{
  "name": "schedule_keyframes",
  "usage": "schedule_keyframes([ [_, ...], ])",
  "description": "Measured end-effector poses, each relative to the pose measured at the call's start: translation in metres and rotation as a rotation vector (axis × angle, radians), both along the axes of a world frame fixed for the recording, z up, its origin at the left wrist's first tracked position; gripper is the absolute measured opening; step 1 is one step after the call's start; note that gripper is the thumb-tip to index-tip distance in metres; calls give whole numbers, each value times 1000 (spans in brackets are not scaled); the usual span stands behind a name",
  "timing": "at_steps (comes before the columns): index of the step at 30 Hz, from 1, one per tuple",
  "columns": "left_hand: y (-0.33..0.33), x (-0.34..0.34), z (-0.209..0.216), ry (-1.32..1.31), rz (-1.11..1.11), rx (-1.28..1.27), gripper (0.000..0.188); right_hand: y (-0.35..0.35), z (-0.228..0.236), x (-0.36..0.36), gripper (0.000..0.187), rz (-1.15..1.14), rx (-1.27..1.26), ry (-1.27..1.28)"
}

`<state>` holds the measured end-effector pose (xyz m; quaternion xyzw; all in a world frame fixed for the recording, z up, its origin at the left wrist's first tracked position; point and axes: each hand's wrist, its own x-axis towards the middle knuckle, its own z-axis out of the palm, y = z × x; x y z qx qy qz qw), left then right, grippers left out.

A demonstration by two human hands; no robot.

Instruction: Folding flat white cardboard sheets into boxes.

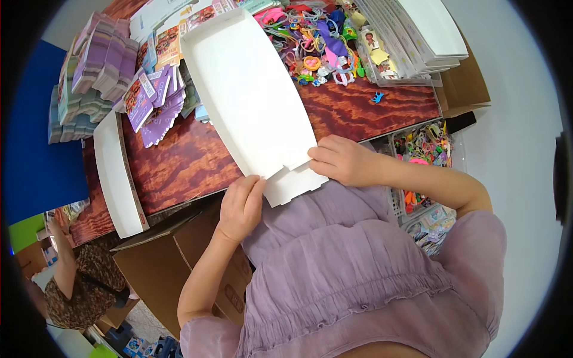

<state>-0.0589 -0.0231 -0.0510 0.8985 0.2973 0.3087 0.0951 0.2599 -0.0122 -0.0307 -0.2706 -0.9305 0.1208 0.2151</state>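
Note:
A long white cardboard tray lies slanted across the table, its near end jutting over the table's edge towards my lap. That end has a notched flap folded outward. My left hand grips the near left corner, with the fingers bent round the cardboard. At the near right corner, my right hand pinches the edge between thumb and fingers. The tray's inside is plain white, and its far end is raised towards the piles behind it.
A second white tray lies at the left edge. Card stacks and purple cards stand behind it. Colourful trinkets and stacked white trays sit far right. Below are a cardboard box and another person.

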Motion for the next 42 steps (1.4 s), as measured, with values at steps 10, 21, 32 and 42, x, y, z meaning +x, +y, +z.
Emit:
schedule_keyframes([
  [10, -19, 5, 4, 81, 133, -34, 65, -2, 6, -6, 41, -57, 175, 24],
  [21, -19, 8, 32, -17, 142, -299, 56, 1, 13, -13, 17, -81, -237, 214],
  [32, -20, 9, 26, -84, 172, -217, 42, -4, 9, -19, 17, -145, -257, 274],
  [42, -17, 29, 23, -354, 461, -397, 23, -6, 16, -39, 25, -372, -367, 311],
])
